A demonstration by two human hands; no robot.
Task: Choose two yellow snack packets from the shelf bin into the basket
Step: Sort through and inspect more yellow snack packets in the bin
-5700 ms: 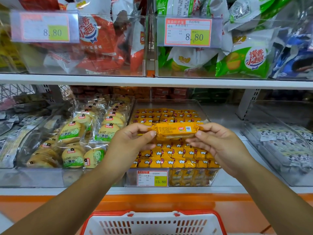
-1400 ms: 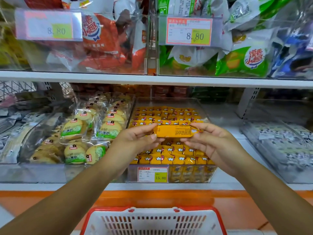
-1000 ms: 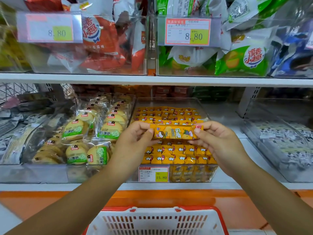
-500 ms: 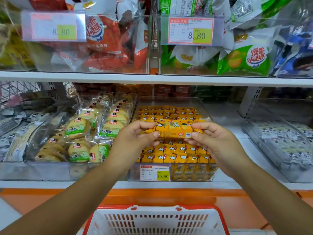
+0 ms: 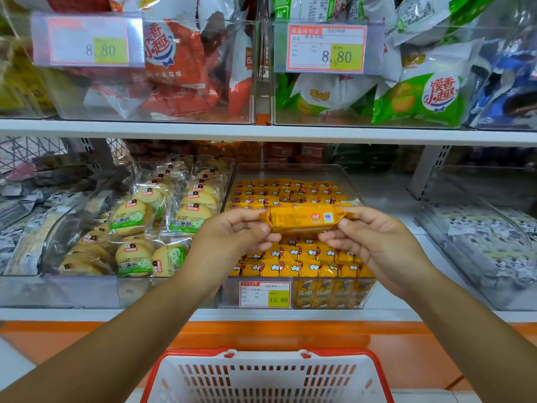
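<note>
The left hand and right hand each pinch an end of the yellow snack packet, lying sideways mid-frame over the shelf bin, with the basket straight below at the bottom edge

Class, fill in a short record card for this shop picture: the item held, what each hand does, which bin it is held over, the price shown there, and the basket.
Item held: one yellow snack packet, level, lying left to right
Left hand: pinches the packet's left end
Right hand: pinches its right end
Bin: clear shelf bin holding rows of matching yellow packets, under the held one
Price tag: 15.80
Basket: red rim, white slotted wall, below the hands; inside out of view
</note>
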